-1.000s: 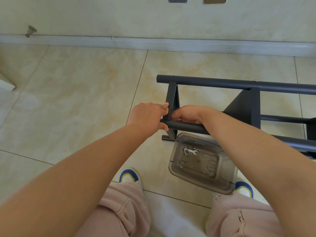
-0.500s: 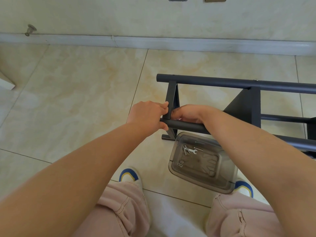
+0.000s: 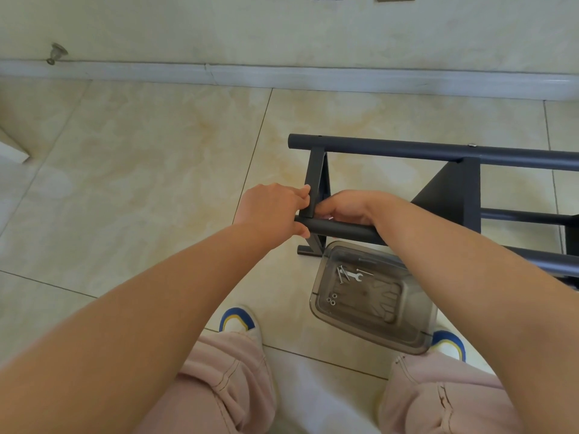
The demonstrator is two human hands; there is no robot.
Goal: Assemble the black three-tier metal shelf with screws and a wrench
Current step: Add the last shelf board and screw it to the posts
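Left hand (image 3: 271, 211): one; fingers curled round the near end of the near tube, thumb under it, fingertips touching the upright bar.
Right hand (image 3: 344, 206): one; fingers bent down behind the near tube, beside the upright bar; whether they pinch anything I cannot tell, as the fingertips are hidden.
Near tube (image 3: 341, 228): one black round tube, lying level, held between both hands; the right forearm hides its further run.
Upright bar (image 3: 316, 183): one flat black bar, joining the near tube to the far tube at the shelf's left end.
Far tube (image 3: 407, 150): one long black round tube, running off the right edge; one small screw head shows on top of it.
Shelf (image 3: 451, 195): one, black metal, lying on its side on the floor; two more tubes show at the right, one dark panel between.
Box (image 3: 407, 335): one clear plastic box on the floor, just below the near tube, between the shoes; the right forearm covers its far right corner.
Wrench (image 3: 355, 276): one, small, silver, in the box.
Screws (image 3: 342, 274): a few, long, beside the wrench; exact count unclear.
Nuts (image 3: 331, 299): three small rings, in the box's left corner.
Shoes (image 3: 238, 321): two, white with blue and yellow trim.
Floor (image 3: 141, 183): pale tiles, up to a white skirting board.
Door stopper (image 3: 56, 53): one, on the wall, far left.
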